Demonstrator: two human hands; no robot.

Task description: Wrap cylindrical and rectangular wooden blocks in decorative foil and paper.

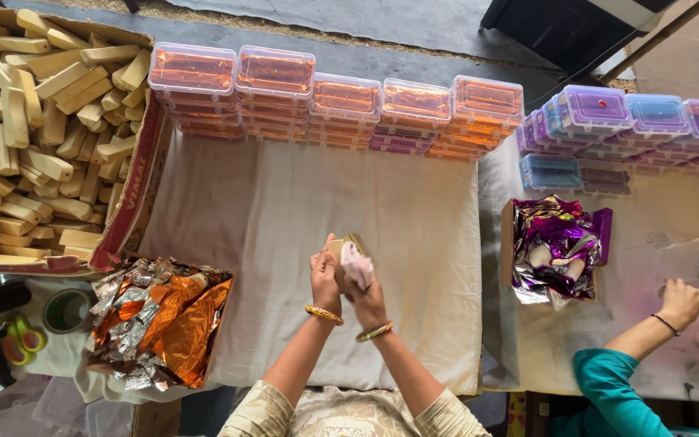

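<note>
Cardboard carton [135, 190] at upper left is open and heaped with pale wooden blocks [38, 129], loose and lying at all angles. Just below it, a smaller box [204, 340] holds crumpled orange and silver foil [159, 320]. Along the far edge of the white cloth [285, 243] stand stacks of clear lidded cases with orange contents [333, 101], five stacks side by side. To their right, further stacks of clear cases [633, 117] show purple and blue contents. Near them a third box [508, 243] holds purple and silver foil [556, 243].

Both hands meet over the middle of the cloth. Left hand [324, 275] is closed around a small tan block [340, 251], gripping it from the left side. Right hand [366, 295] is closed against the same block from the right, pressing a pale pink scrap [357, 265] on it. The block is held clear of the cloth, between the two hands. Each wrist carries a gold bangle [323, 315].

At far right, another person's hand [679, 303], teal sleeve, grips a dark object that is too hidden to identify. At lower left lie a tape roll [66, 310] and dark tools.
</note>
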